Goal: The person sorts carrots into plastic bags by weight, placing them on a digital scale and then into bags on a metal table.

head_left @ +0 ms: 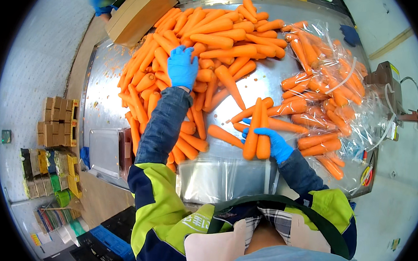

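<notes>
My left hand (182,68), in a blue glove, reaches onto the big heap of loose orange carrots (218,40). Its fingers lie spread over the carrots, and none is visibly gripped. Close to my body on the right, my right hand (275,144), gloved in blue too, is closed around two carrots (251,135) standing side by side with their tips away from me. A few more carrots lie beside this hand. Below it, a stack of flat clear plastic bags (220,180) rests at the near table edge.
Filled clear bags of carrots (327,89) crowd the right of the metal table (107,73). A metal tray (105,146) sits at its left, scissors (366,175) at the right edge. A bag-sealing device (386,78) stands right. Beyond the heap, a person holds a cardboard box (142,13).
</notes>
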Tool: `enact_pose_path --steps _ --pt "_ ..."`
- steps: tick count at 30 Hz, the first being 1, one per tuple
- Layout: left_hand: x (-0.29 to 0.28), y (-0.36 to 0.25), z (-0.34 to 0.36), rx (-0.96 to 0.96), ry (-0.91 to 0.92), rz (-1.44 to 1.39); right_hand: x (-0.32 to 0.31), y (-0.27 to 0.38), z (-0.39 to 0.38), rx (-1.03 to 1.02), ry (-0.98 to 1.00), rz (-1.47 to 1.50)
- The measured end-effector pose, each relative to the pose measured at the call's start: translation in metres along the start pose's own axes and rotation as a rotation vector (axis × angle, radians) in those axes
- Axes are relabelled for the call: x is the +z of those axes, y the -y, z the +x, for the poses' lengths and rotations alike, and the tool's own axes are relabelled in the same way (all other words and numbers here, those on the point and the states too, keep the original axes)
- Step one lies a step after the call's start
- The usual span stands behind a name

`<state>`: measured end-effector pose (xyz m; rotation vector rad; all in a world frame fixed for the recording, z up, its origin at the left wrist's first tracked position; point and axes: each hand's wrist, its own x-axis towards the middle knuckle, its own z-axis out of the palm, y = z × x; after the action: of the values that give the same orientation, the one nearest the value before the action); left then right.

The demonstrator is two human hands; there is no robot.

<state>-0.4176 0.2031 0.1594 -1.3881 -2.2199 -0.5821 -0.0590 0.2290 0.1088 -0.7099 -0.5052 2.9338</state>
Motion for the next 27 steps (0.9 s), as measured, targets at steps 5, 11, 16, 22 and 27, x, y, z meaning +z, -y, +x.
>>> enact_pose_path --steps 5,11,16,22,27 --pt "0.013 0.008 0.033 -0.528 0.093 0.07 -0.022 0.006 -0.02 -0.052 -0.065 0.091" --pt "0.037 0.047 0.008 -0.46 -0.155 -0.183 -0.034 -0.009 -0.038 -0.076 -0.053 0.031" --pt "-0.065 -0.011 -0.032 -0.342 -0.214 -0.704 -0.02 -0.021 -0.053 -0.079 0.027 -0.032" --pt "-0.167 -0.052 -0.111 -0.401 -0.284 -1.194 0.0 -0.045 -0.078 -0.022 0.048 -0.066" --pt "-0.191 -0.109 -0.188 -0.497 0.045 -1.094 0.007 -0.087 -0.088 0.01 0.088 -0.015"
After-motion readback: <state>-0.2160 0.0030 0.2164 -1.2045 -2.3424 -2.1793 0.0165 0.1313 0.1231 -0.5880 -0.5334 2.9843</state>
